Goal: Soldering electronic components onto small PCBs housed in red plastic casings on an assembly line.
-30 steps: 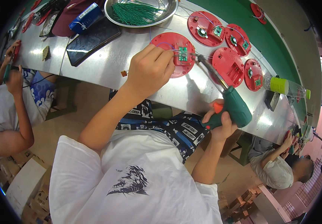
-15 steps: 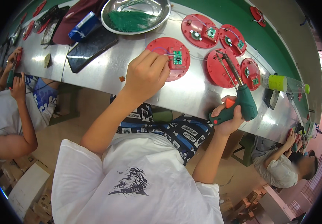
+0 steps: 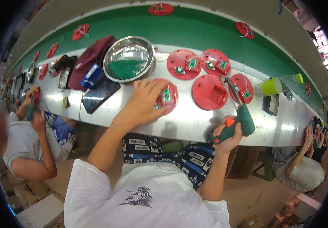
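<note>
My left hand (image 3: 144, 99) grips a red round plastic housing (image 3: 173, 99) by its rim, fingers over the far edge and thumb at the near side. A small green circuit board (image 3: 166, 95) sits on that housing. In my right hand (image 3: 230, 138) is a dark green soldering gun (image 3: 244, 121) with an orange trigger, its metal tip pointing away from me. The tip is above the gap between a red housing (image 3: 204, 93) with a battery compartment and another red housing (image 3: 247, 89) with a board. Two more wired housings (image 3: 183, 72) lie behind them.
A steel bowl (image 3: 149, 72) of green wires stands at the back, beside a maroon cap (image 3: 82, 74), blue box (image 3: 92, 76) and black tablet-like slab (image 3: 99, 97). A bottle (image 3: 271, 87) lies at right. Red housings rest on the green belt (image 3: 206, 28). Co-workers sit on both sides.
My left hand has gone from pinching wires at the board to holding the housing's rim. The soldering gun stays in my right hand. The view has tilted, showing more of the belt.
</note>
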